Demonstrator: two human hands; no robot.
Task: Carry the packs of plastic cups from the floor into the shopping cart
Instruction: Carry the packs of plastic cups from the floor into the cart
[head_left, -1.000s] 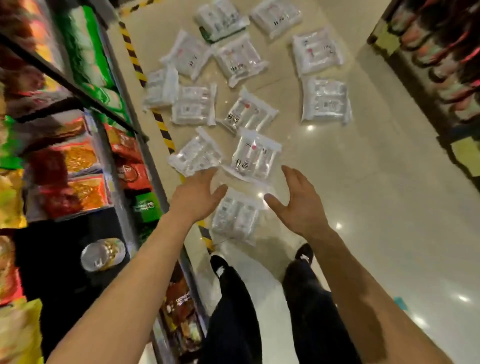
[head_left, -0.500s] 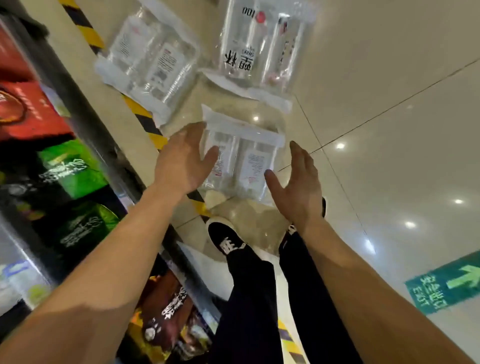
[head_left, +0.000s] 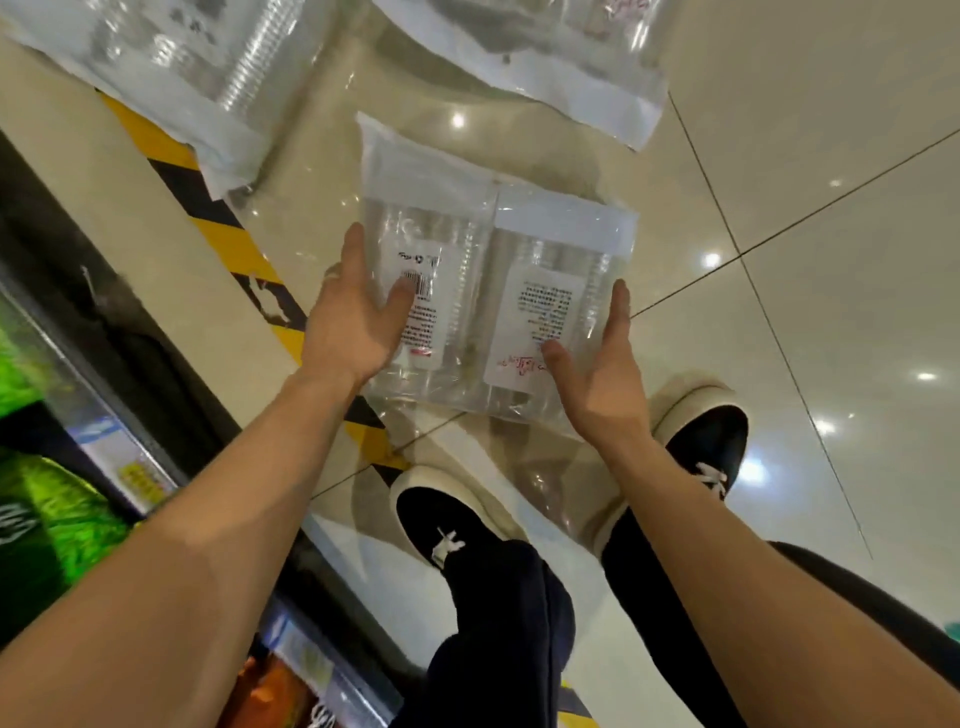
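Floor (head_left: 779, 130) closer now; left hand (head_left: 353, 322), right hand (head_left: 597, 374), hovering before, grasp cup pack (head_left: 483, 291) sides, thumbs on top.

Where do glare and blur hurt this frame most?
Head view: light glare spots dot the glossy floor; the near pack between left hand and right hand is sharp, its labels partly readable; the upper left pack and upper right pack are blurred; the shelf goods are smeared and dim.
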